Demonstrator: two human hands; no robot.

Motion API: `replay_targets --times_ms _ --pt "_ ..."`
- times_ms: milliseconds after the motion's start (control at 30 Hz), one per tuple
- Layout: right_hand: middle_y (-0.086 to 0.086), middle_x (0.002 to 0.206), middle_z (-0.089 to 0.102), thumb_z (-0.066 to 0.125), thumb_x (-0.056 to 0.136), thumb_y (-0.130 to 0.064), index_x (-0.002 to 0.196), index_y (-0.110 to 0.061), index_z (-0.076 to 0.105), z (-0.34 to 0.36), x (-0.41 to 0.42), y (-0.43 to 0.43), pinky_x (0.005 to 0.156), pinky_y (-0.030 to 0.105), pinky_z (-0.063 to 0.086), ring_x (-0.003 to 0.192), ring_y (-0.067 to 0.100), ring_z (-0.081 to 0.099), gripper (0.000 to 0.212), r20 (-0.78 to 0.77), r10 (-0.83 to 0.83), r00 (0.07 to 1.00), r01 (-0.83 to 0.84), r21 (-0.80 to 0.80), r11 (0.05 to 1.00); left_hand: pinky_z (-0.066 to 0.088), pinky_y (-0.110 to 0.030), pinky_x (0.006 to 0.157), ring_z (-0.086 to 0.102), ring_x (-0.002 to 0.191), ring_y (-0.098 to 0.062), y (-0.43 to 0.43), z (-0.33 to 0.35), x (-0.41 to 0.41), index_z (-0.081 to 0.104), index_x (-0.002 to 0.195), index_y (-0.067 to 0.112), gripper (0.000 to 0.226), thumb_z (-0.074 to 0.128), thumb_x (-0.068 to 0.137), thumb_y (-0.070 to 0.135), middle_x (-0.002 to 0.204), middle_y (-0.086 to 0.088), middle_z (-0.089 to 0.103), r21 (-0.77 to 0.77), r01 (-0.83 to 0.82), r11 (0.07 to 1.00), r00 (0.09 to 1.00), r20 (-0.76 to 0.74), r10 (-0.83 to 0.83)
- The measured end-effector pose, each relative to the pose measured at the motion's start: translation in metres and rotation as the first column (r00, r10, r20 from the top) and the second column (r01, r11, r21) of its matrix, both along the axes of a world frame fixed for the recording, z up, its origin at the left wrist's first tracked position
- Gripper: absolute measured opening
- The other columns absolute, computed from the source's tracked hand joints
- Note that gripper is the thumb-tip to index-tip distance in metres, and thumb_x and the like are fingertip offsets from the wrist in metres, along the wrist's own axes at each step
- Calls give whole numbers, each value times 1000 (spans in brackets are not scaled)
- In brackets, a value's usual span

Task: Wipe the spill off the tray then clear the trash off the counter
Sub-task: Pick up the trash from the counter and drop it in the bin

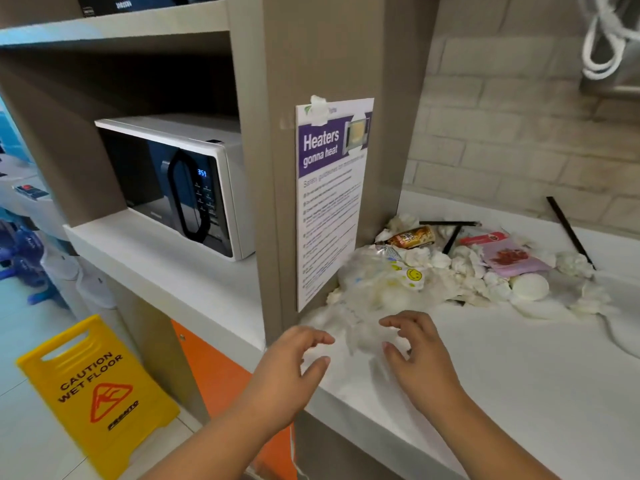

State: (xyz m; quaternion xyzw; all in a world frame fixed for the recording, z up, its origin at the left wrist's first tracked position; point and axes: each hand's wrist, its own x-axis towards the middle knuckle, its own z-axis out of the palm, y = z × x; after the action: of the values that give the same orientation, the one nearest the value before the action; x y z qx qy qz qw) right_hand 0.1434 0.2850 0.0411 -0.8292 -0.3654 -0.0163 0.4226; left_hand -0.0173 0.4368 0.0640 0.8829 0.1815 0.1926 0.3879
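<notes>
White tissues [467, 271], a plastic bag [381, 282], 1 can [412, 237] and black straws [568, 230] are heaped on the counter [519, 375]; clearing is judged barely begun; no tray is seen; left hand [287, 362] and right hand [419, 351] are poised half-curled either side of the nearest wad [360, 336], nothing gripped.

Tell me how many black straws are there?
3. One straw lies far right near the wall, one lies behind the can, one slants right of the can. More may hide under tissues.
</notes>
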Motion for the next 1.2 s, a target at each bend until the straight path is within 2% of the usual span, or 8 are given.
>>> replay_targets --times_ms 100,267,433,667,800,967,1067,1200 --pt "-13 129 34 71 79 -15 118 -32 56 -3 25 -5 89 23 43 112 12 50 45 23 -11 1000 10 9 1000 27 -10 101 34 124 9 -6 -3 26 51 122 39 36 60 88 32 133 26 36 148 -36 988 999 6 36" --pt "-23 149 6 73 78 -34 139 -41 30 3 54 -7 71 15 42 86 1 56 75 -107 42 993 -52 -87 995 16 -25 113 11 142 -16 -10 -14 61 19 147 32 79 62 83 49 154 10 10 275 -163 948 969 -134 205" --pt "-15 130 37 74 76 -41 146 -41 16 -1 64 -3 72 7 39 86 -2 51 91 -249 147 957 -185 -135 973 27 -35 111 25 134 -23 -14 -32 75 -4 148 36 108 66 71 61 149 6 26 216 -208 954 926 -272 264" --pt "-14 94 47 72 81 -26 137 -29 43 -12 60 -3 78 7 35 86 0 48 63 -197 231 953 -264 -161 951 38 -26 89 44 104 -13 -22 -37 80 6 144 45 112 82 62 44 104 9 48 19 -268 963 954 -135 268" --pt "-11 93 50 64 85 -6 102 -25 68 -14 54 -4 78 3 37 91 -7 52 26 -242 321 916 -332 -6 943 46 -22 89 48 104 -6 -29 -41 79 2 137 57 116 86 58 39 124 12 30 -8 -181 983 981 -71 180" --pt "-16 102 54 59 83 3 80 -28 70 -10 46 -10 86 13 45 101 6 59 33 -350 485 801 -447 188 874 31 1 91 21 125 22 -36 -41 83 -11 133 66 117 80 67 34 140 34 9 61 -10 998 998 -59 14" --pt "-13 104 59 57 83 -2 79 -30 70 -9 45 -13 90 20 47 104 8 58 32 -338 562 754 -529 193 826 32 0 88 41 116 9 -37 -42 87 0 139 60 102 75 74 37 123 25 37 44 -67 997 995 -75 70" --pt "-15 103 60 56 81 -1 81 -31 72 -14 50 -19 83 18 47 99 10 61 33 -335 557 760 -520 199 830 33 0 75 50 90 -2 -33 -39 85 50 125 38 64 80 68 32 99 19 45 114 -165 980 976 -125 179"
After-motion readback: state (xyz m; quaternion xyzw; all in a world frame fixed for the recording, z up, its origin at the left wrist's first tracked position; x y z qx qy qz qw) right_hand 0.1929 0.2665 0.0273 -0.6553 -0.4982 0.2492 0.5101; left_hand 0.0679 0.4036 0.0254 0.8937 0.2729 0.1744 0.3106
